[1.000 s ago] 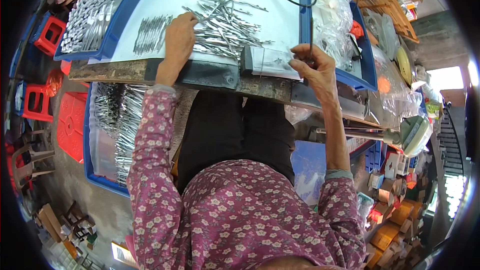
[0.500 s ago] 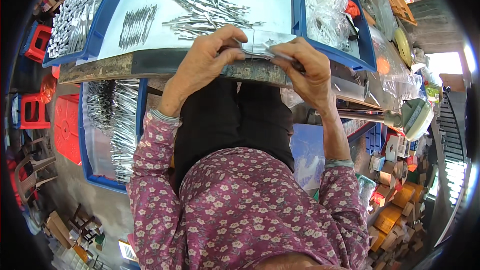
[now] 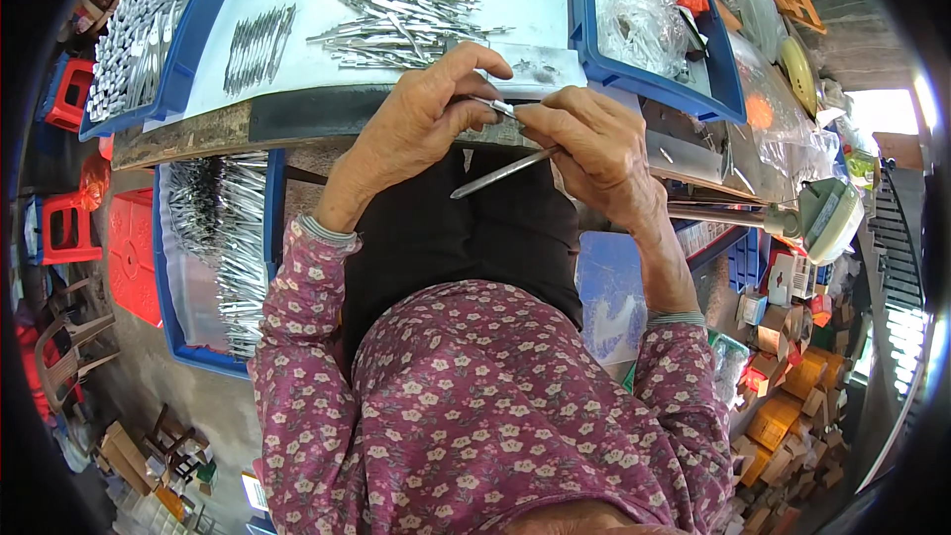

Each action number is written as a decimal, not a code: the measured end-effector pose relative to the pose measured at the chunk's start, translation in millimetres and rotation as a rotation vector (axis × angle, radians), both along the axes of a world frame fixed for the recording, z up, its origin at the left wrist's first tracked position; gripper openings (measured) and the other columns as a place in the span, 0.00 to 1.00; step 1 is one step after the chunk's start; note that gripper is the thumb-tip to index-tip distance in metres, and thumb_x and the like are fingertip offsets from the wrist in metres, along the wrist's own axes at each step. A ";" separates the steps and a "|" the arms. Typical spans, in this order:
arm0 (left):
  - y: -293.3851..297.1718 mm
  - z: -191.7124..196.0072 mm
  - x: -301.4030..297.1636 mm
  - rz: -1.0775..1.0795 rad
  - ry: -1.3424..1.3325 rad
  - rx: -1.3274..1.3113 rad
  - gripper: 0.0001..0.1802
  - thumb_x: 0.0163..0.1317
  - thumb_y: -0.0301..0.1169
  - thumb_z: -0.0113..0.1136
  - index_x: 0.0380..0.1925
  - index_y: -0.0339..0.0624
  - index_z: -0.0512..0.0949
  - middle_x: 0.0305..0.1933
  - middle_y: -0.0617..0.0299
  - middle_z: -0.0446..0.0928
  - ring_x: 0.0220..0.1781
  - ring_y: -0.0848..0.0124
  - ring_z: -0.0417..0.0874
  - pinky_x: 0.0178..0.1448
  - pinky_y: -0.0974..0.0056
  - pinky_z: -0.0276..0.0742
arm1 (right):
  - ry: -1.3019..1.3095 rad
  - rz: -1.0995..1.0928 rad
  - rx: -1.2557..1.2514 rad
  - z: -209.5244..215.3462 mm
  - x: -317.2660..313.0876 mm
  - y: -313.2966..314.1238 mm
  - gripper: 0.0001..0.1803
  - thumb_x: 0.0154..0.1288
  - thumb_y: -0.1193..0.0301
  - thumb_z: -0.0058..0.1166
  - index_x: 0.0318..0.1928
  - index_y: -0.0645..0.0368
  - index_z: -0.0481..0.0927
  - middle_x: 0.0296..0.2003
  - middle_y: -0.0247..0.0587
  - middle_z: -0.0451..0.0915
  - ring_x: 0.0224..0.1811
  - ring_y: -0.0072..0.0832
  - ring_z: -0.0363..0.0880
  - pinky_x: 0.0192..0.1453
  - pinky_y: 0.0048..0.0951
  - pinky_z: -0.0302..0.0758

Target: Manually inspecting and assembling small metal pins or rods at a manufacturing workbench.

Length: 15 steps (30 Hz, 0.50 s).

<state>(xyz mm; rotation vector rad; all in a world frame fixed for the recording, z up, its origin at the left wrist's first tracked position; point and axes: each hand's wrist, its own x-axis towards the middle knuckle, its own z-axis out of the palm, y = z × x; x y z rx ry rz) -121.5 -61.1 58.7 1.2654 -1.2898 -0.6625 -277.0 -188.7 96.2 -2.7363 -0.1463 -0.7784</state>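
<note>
Your left hand (image 3: 416, 129) and right hand (image 3: 594, 154) both pinch one metal tool (image 3: 500, 170) above your lap, apparently assembling it. A loose pile (image 3: 401, 10) waits on the tray (image 3: 584, 35); one row (image 3: 256, 45) lies sorted.

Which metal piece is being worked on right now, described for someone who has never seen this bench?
Start at the blue tray on the bench, then drop to the two hands meeting below its near edge. The slim silver tool slants between them, alone in the air, unlike the loose pile on the tray.
</note>
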 end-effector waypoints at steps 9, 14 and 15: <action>-3.8 -1.5 -3.5 -0.014 0.011 0.019 0.18 0.59 0.16 0.49 0.50 0.41 0.68 0.36 0.61 0.77 0.38 0.78 0.78 0.43 0.75 0.75 | 0.068 -0.017 -0.035 2.4 -6.0 -4.2 0.16 0.43 0.81 0.55 0.37 0.55 0.77 0.27 0.35 0.72 0.28 0.34 0.74 0.29 0.31 0.70; -14.7 -10.2 -9.7 0.008 0.151 0.009 0.15 0.59 0.17 0.48 0.46 0.41 0.69 0.31 0.59 0.79 0.30 0.76 0.78 0.36 0.72 0.76 | 0.141 -0.031 -0.006 -2.0 -9.0 -19.0 0.18 0.44 0.81 0.54 0.39 0.53 0.78 0.27 0.35 0.73 0.30 0.34 0.73 0.31 0.31 0.70; -18.5 -10.9 -12.1 0.023 0.191 0.054 0.16 0.59 0.17 0.48 0.48 0.41 0.69 0.33 0.61 0.78 0.33 0.77 0.78 0.38 0.74 0.75 | 0.130 -0.059 -0.012 -6.3 -8.1 -23.7 0.18 0.44 0.81 0.54 0.39 0.53 0.78 0.27 0.34 0.73 0.30 0.33 0.72 0.31 0.31 0.70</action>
